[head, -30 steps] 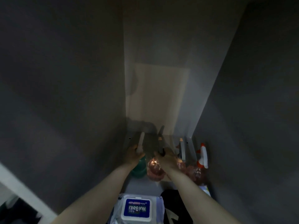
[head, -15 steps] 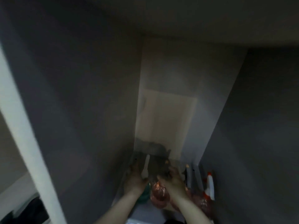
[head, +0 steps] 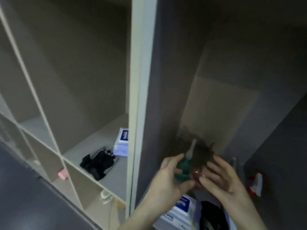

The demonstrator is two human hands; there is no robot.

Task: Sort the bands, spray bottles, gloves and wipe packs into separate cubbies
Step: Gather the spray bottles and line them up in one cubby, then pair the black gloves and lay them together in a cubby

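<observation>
My left hand (head: pixel 167 178) holds a green spray bottle (head: pixel 182 170) with a white nozzle, low in the dark right-hand cubby. Beside it, my right hand (head: pixel 219 178) wraps around a pink spray bottle (head: pixel 197 175), mostly hidden by the fingers. The two bottles touch. Another spray bottle (head: pixel 255 183), with a red and white head, stands at the right wall. Below my hands lie a wipe pack (head: pixel 179 208) and a black glove (head: pixel 211 213).
A pale divider post (head: pixel 137 113) separates this cubby from the left one, which holds a wipe pack (head: pixel 122 141) and black gloves (head: pixel 98 161). Lower cubbies hold a pink item (head: pixel 62 174) and a whitish item (head: pixel 106 195).
The view has swung left and pulled back, revealing the left cubbies. Both hands have drawn nearer to me with the green and pink bottles still in them.
</observation>
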